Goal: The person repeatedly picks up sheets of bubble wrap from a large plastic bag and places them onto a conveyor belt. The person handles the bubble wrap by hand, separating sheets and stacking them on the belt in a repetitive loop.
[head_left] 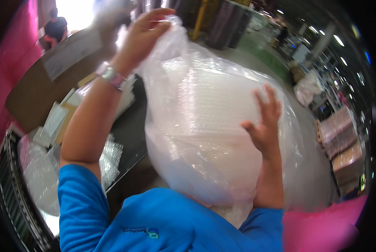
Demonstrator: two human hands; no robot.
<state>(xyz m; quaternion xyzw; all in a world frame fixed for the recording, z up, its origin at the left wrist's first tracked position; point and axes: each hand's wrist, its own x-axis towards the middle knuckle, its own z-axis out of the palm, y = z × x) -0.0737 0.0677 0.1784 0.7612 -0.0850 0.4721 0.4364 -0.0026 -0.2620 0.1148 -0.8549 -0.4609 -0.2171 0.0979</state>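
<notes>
A large clear plastic bag [167, 101] bulges in front of my body, its film wrinkled and shiny. Inside it shows a pale, ribbed bundle [221, 96] that looks like bubble wrap. My left hand [148, 29], raised at the upper left, pinches the gathered top of the bag between thumb and fingers. Lower on the right, my right hand [264, 119] has its fingers spread against or just over the bag's side; I cannot tell whether it touches the film. The fingertips are slightly blurred.
On my left stands a dark table [131, 122] with bubble wrap [111, 161] and cardboard pieces [55, 122]. A roller conveyor [18, 197] runs along the left edge. Wrapped pallet stacks [338, 130] stand at the right. A person [55, 26] is far left; pink material [322, 229] is near right.
</notes>
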